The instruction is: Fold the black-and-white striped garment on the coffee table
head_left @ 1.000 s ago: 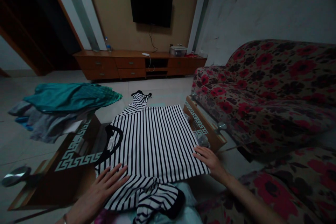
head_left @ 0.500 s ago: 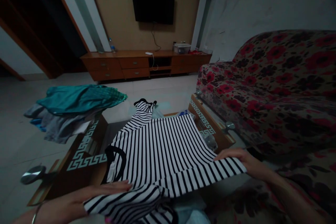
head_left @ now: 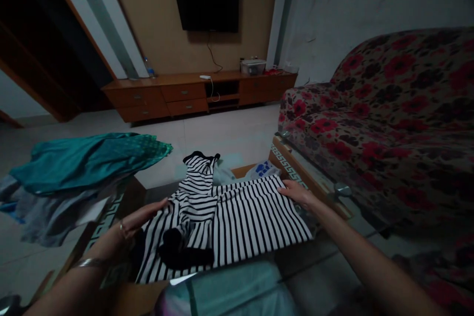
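Observation:
A black-and-white striped shirt [head_left: 237, 222] lies folded over on the glass coffee table [head_left: 296, 170], one sleeve [head_left: 198, 173] laid across it. My left hand [head_left: 129, 222] rests at the shirt's left edge, fingers stretched out and flat. At the shirt's far right corner my right hand [head_left: 296, 192] presses down on the fabric with its fingers extended. Neither hand grips anything.
A pile of teal and grey clothes [head_left: 74, 168] sits on the table's left side. A floral sofa [head_left: 388, 123] runs along the right. A wooden TV cabinet [head_left: 196, 94] and wall television [head_left: 205, 1] stand at the far wall. A light bundle [head_left: 229, 291] lies at the near edge.
The shirt's near half has been lifted and folded away from me onto the far half. Both hands moved forward with it and now lie flat on the fold.

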A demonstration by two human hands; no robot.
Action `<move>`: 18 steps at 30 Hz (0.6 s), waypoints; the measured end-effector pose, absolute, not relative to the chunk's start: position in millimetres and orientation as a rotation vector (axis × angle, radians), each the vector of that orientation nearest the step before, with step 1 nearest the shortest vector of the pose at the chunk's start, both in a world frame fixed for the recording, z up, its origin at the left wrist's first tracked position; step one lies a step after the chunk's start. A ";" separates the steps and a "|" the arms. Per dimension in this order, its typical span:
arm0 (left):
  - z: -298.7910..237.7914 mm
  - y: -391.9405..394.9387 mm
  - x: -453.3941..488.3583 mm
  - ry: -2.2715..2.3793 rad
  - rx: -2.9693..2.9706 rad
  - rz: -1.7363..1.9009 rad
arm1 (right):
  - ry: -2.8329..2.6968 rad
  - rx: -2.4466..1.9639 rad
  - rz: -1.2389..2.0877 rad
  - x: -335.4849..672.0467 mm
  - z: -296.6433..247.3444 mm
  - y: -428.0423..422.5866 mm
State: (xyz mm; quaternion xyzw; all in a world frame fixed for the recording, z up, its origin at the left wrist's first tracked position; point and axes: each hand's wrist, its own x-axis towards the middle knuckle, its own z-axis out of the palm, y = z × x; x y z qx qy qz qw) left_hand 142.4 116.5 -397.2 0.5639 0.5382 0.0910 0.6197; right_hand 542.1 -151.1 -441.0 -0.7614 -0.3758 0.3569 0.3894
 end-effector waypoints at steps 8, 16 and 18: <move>-412.1 112.0 134.6 0.950 0.969 -0.022 | -0.879 -1.967 0.851 543.6 -456.2 -156.6; -397.4 134.3 123.1 0.973 1.042 0.089 | -0.725 -1.762 0.856 540.2 -430.0 -147.2; -403.0 141.9 124.2 0.971 1.034 0.084 | -0.774 -1.819 0.780 540.2 -435.0 -138.9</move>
